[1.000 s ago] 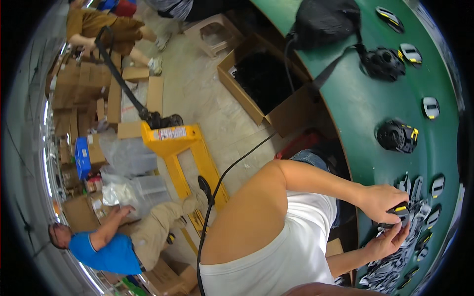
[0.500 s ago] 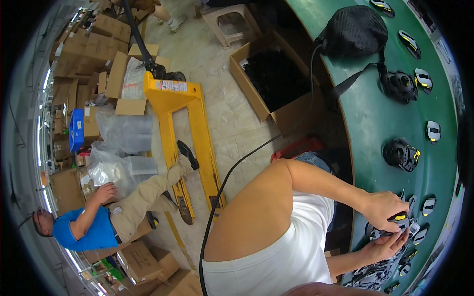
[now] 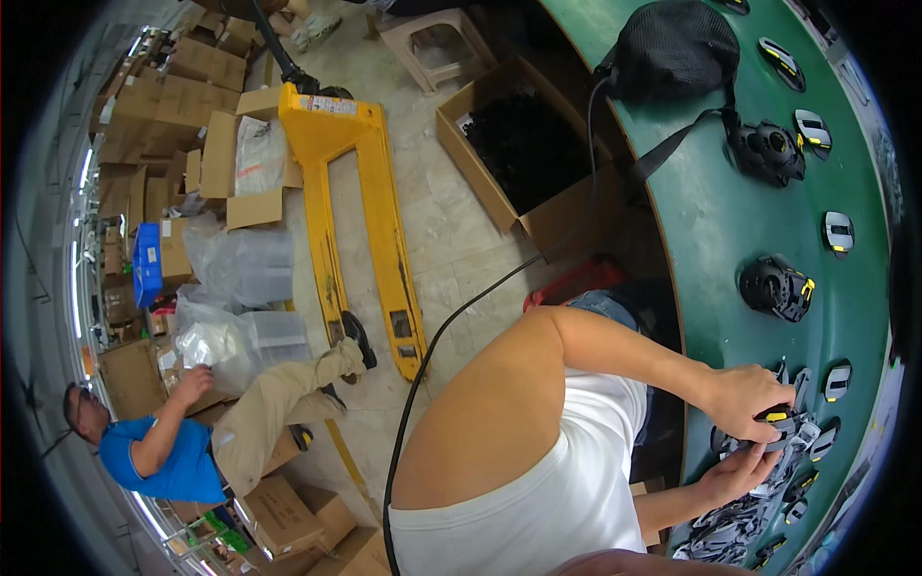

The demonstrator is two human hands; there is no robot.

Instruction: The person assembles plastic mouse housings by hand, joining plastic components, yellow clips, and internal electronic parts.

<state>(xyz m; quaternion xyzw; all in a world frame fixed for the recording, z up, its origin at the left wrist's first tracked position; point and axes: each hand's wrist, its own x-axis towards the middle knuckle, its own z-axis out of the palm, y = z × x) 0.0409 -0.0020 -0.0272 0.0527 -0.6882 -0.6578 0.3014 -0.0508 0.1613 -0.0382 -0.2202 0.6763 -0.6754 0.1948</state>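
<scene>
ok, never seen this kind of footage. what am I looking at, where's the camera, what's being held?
There is no machine here: a person works with two bare hands. The one picture comes from a fisheye camera on their head, looking down, so straight edges bend. The left hand and right hand close together on a small black part with a yellow tab. It sits over a heap of similar parts on the curved green table. Further along lie two round black pieces and a black mesh bag. On the floor are a yellow pallet jack, an open cardboard box and a seated co-worker.
</scene>
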